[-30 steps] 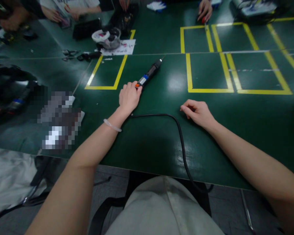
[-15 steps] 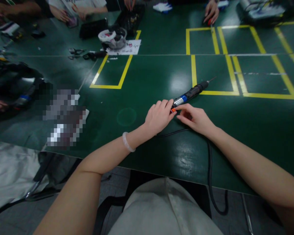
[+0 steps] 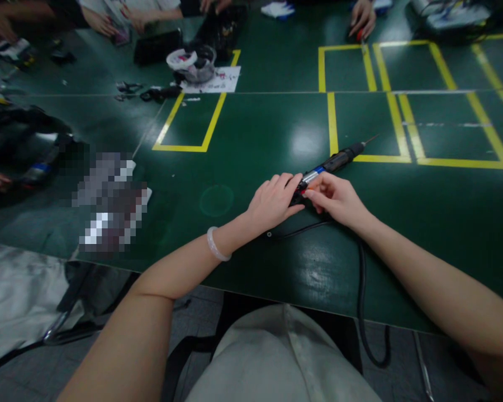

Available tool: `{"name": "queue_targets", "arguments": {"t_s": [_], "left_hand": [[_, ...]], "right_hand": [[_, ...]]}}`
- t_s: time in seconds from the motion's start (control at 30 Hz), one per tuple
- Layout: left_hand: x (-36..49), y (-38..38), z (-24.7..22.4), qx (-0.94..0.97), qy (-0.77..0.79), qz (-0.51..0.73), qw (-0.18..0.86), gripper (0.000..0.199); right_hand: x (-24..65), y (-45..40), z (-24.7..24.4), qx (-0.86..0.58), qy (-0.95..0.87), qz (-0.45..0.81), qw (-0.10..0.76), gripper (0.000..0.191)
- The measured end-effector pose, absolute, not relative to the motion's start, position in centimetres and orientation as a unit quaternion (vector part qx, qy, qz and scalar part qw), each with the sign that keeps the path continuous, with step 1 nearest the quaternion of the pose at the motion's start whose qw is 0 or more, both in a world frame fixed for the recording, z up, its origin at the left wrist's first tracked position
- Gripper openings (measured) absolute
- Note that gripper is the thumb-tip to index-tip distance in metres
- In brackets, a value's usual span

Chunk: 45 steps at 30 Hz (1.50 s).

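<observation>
An electric screwdriver [image 3: 339, 159], black with a silver and blue band, lies slanted on the green table [image 3: 251, 134], its thin bit pointing up and to the right. My left hand [image 3: 273, 202] is wrapped over its rear end. My right hand [image 3: 337, 196] pinches a small orange-red part at the tool's rear, close beside my left fingers. That part is mostly hidden by the fingertips. A black cable [image 3: 361, 296] runs from under my right wrist over the table's front edge.
Yellow tape outlines [image 3: 180, 148] mark the table. At the back left, a tape roll [image 3: 195, 64] rests on a white paper [image 3: 224, 80]. Other people's hands [image 3: 362, 19] work along the far side. Blurred-out items [image 3: 113, 206] lie on the left.
The screwdriver has shifted slightly right, its bit further out. My right fingers have closed in on the orange-red part, and my left hand has moved slightly right with the tool.
</observation>
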<state>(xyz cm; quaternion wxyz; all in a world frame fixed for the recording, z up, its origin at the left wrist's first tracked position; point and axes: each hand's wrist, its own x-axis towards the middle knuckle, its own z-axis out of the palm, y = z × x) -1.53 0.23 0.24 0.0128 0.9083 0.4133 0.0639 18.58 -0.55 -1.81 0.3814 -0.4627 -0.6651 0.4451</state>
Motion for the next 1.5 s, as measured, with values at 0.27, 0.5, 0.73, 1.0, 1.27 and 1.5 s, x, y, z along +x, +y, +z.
{"name": "queue_targets", "arguments": {"t_s": [0.27,0.5,0.73,1.0,1.27,1.5], "left_hand": [[-1.9,0.5,-0.5,0.909,0.408,0.088,0.02,0.066],[-1.9,0.6,-0.4,0.908,0.409,0.087,0.022,0.067],[-2.1,0.9,-0.9,0.91,0.404,0.095,0.032,0.076],[-2.1,0.9,-0.9,0.913,0.398,0.091,0.015,0.085],[-1.3,0.4,-0.4,0.901,0.427,0.077,0.011,0.051],[-1.3,0.4,-0.4,0.895,0.438,0.084,0.008,0.054]], "right_hand": [[19.2,-0.2,-2.1,-0.457,-0.547,0.578,0.397,0.034],[19.5,-0.8,-2.2,-0.43,-0.744,0.353,0.369,0.018],[19.9,-1.0,-2.4,-0.327,-0.913,0.027,0.244,0.019],[19.9,-1.2,-2.0,-0.314,-0.918,-0.003,0.241,0.026],[19.7,-1.5,-1.8,-0.361,-0.888,0.082,0.274,0.028],[21.2,-0.4,-2.2,-0.474,-0.774,0.177,0.381,0.017]]}}
